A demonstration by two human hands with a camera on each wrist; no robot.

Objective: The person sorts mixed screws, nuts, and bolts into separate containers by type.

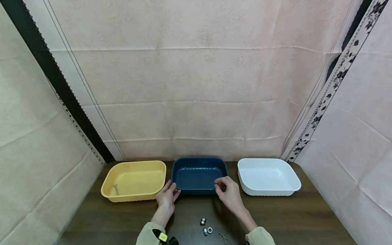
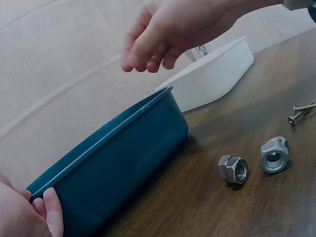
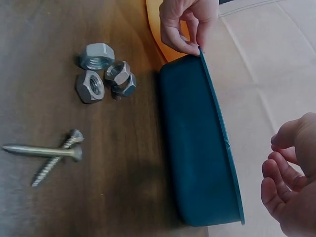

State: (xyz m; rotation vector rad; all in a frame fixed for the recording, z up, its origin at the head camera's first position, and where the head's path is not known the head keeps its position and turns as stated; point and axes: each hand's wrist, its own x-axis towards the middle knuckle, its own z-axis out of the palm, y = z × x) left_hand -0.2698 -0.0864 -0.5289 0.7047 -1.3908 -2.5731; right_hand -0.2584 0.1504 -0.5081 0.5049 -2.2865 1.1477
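Note:
A dark blue tray (image 1: 199, 174) stands between two others near the back of the table. My left hand (image 1: 166, 197) grips its front left corner, fingers on the outer wall at the rim. Above the front right corner hovers my right hand (image 1: 229, 194), fingers loosely curled and nothing visible between them; a gap separates it from the rim in the right wrist view. Several metal hex nuts (image 3: 90, 87) lie on the table in front of the tray. Beside them two screws (image 3: 54, 152) rest crossed over each other.
To the left is a yellow tray (image 1: 141, 177) with a screw-like metal piece (image 1: 116, 189) inside. A white tray (image 1: 269, 173) stands on the right. Pale cloth (image 1: 196, 85) hangs behind the brown wooden table (image 1: 275, 217) and on both sides.

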